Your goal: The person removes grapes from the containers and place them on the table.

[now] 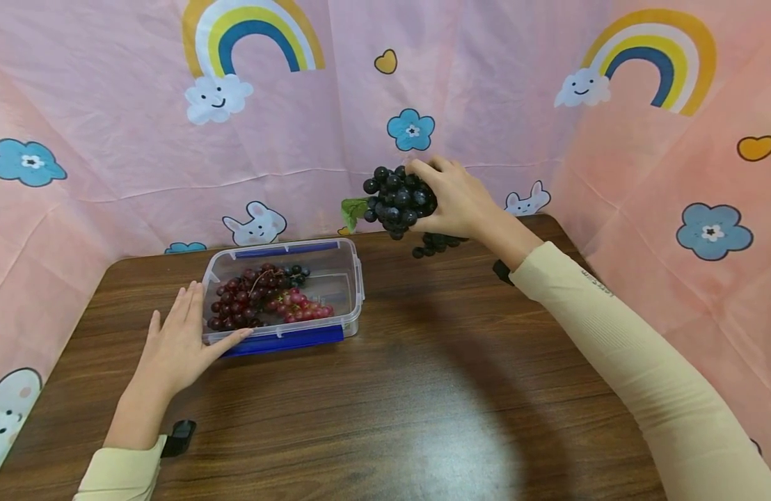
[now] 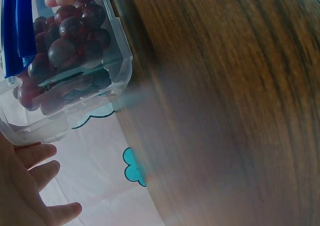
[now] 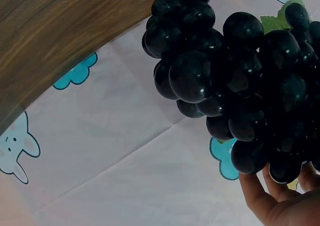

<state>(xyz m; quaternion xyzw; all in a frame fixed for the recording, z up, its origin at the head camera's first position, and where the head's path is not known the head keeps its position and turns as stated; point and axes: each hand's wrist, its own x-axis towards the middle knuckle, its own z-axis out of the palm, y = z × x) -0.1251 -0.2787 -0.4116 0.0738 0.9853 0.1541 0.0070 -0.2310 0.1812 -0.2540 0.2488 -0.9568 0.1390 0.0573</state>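
My right hand [image 1: 454,198] grips a bunch of black grapes [image 1: 394,202] with a green leaf [image 1: 354,211], held up above the back of the table. More dark grapes [image 1: 438,243] show just below that hand. In the right wrist view, fingers [image 3: 260,198] curl against the lower side of the bunch [image 3: 245,81]. My left hand [image 1: 179,341] rests at the left end of a clear plastic container [image 1: 358,299], fingers straight and thumb along its front rim. Inside lie dark red grapes [image 1: 238,299], pink grapes [image 1: 300,306] and a few blackish grapes [image 1: 296,273].
The container has blue clip flaps [image 1: 285,341] along its long sides and stands on a brown wood-grain table [image 1: 385,417]. A pink patterned cloth [image 1: 335,125] hangs behind the table and at both sides. Each wrist carries a small black device [image 1: 180,437].
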